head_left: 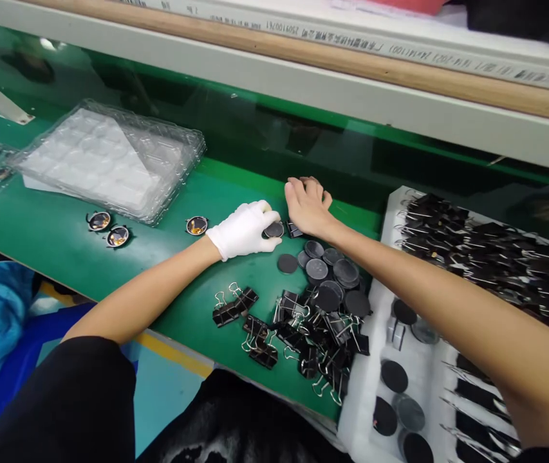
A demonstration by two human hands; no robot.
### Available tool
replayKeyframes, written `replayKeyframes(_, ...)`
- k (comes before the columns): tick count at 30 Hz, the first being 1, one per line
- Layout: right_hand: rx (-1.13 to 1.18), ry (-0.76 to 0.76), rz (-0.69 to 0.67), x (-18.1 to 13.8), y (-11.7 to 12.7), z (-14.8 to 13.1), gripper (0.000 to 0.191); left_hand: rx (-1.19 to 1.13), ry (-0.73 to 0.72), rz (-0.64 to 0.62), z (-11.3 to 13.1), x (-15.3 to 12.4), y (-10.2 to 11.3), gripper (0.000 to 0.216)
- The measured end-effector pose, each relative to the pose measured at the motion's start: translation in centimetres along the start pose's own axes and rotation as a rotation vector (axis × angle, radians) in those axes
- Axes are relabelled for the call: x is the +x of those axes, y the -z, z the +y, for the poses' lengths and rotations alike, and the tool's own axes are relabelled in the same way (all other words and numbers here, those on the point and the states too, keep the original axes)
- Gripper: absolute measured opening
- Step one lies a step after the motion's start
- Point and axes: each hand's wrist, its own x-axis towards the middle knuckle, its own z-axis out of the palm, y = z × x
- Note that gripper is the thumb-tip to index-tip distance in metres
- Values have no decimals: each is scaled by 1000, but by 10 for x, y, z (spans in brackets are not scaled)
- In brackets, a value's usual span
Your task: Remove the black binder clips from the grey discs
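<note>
While the gloved left hand (244, 229) pinches a dark disc (274, 229) low against the green bench (62, 244), the bare right hand (309, 206) lies just beside it, fingers curled down; whether it grips anything cannot be told. A heap of discs (332, 267) and loose binder clips (298, 331) lie near the wrists, with stacked clear trays (110, 161) well to the left.

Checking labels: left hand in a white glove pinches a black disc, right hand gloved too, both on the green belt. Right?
No. The head view shows the right hand bare, not gloved. The rest holds: the left hand in a white glove pinches a black disc, both on the green belt.
</note>
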Motion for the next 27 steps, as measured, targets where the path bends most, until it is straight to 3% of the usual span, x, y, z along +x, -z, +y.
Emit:
replayKeyframes(9,-36,-16,43,-4,2,8,62,-45,54,-14,18,7,-3,42)
replayKeyframes(20,-36,-30,47,-4,2,10,59,-88,97,20,16,0,-5,43)
replayKeyframes(27,-48,-31,56,-5,3,9,57,-106,117,-14,23,10,-7,47)
